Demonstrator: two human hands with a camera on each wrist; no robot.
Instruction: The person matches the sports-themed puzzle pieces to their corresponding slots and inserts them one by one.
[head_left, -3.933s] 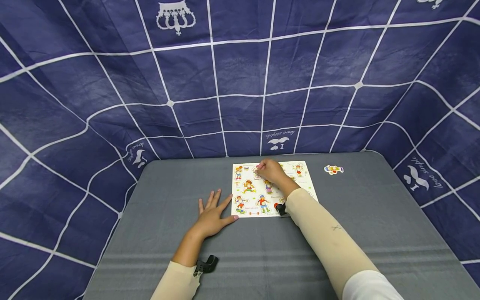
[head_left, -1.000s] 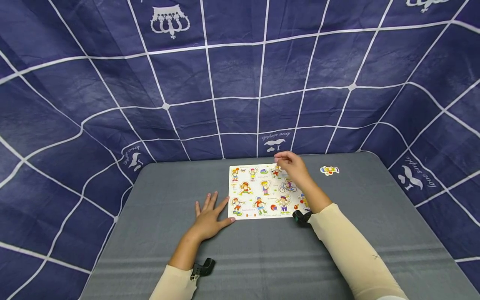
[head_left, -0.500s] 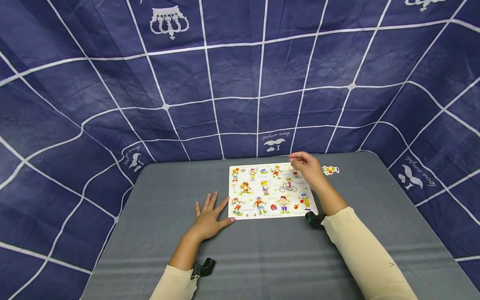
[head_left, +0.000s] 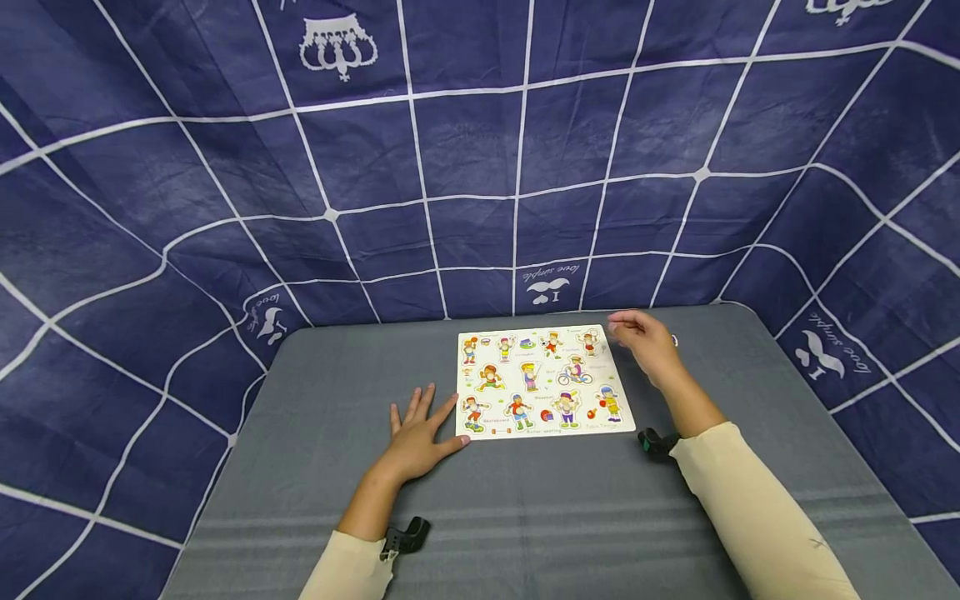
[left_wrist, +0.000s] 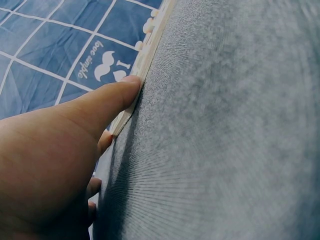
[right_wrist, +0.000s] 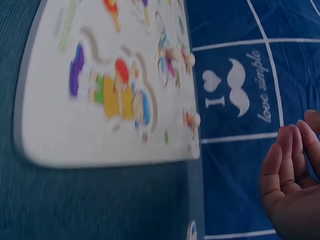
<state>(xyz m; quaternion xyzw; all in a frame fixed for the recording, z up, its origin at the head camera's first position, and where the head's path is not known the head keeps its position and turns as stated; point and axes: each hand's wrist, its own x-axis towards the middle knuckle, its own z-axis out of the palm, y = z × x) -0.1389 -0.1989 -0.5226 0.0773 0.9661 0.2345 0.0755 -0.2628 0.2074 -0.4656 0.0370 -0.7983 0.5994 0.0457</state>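
A white puzzle board with sports figures lies flat on the grey table. My left hand rests with fingers spread at the board's near left corner; in the left wrist view its thumb touches the board's edge. Just past the far right corner is my right hand, fingers loosely bent and holding nothing; the right wrist view shows its fingers with nothing in them. A loose puzzle piece lies on the table, mostly hidden behind this hand; its edge shows in the right wrist view.
The figure pieces on the board carry small round knobs that stand up from it. A blue cloth with white lines hangs behind the table and along both sides. Each wrist wears a black camera, such as the left one.
My right hand has moved right, from over the board's far edge to beyond its right corner, now covering most of the loose puzzle piece. The left hand stays put.
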